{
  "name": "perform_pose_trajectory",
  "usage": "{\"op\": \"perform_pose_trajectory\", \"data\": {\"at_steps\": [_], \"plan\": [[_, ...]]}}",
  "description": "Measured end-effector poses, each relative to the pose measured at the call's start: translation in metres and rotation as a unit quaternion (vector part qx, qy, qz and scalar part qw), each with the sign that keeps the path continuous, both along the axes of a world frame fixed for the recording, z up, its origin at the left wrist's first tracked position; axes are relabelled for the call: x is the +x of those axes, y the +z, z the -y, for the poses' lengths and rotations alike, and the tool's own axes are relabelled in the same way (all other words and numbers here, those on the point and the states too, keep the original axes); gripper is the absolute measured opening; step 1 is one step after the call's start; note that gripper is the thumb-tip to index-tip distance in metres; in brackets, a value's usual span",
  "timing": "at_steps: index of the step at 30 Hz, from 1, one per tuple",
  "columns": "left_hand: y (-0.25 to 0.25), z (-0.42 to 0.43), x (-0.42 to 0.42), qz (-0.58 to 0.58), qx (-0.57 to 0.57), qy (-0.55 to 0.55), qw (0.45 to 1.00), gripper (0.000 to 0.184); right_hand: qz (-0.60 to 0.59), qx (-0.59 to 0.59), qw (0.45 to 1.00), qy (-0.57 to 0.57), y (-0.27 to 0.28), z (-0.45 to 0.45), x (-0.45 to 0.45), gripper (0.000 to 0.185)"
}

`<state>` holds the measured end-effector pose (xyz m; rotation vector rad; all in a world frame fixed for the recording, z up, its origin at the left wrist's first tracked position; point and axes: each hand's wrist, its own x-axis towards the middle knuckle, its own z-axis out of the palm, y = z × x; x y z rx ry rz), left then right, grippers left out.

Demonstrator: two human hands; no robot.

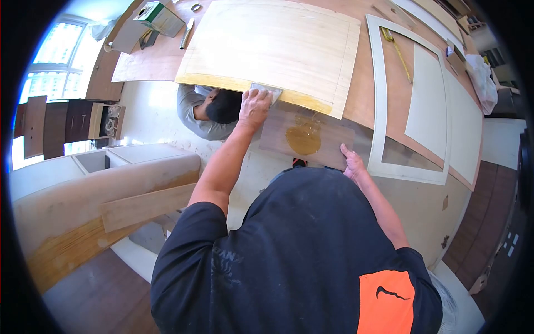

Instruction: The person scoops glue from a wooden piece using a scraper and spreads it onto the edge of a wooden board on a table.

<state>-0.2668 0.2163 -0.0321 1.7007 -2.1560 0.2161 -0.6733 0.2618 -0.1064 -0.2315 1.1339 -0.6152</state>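
My left hand [255, 107] is closed on a flat, pale spreader [272, 91]. The spreader rests against the near edge of a light wooden panel [270, 47], where a wet yellowish band of glue [311, 102] runs along the border. With its thumb on top, my right hand [352, 161] grips the right end of a thin brown board [272, 131]; its fingers are partly hidden underneath. A puddle of amber glue [303, 139] lies on this board, which is held below the panel's edge, close to my body.
Another person [214, 108] crouches under the panel's left part. On the workbench [144, 64] are a knife [187, 33], a green-and-white can [159, 19], a white frame [380, 111] and a yellow tape measure [397, 50]. A curved wooden piece [61, 206] stands at left.
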Motion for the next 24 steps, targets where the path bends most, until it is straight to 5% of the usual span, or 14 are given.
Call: {"op": "perform_pose_trajectory", "data": {"at_steps": [8, 24], "plan": [[0.028, -0.016, -0.009, -0.002, -0.019, 0.000, 1.000, 0.028, 0.008, 0.001, 1.000, -0.004, -0.002, -0.001, -0.004, 0.058], [0.002, -0.012, -0.013, 0.002, 0.017, 0.016, 1.000, 0.029, -0.001, 0.000, 1.000, -0.010, 0.011, 0.004, 0.002, 0.057]]}}
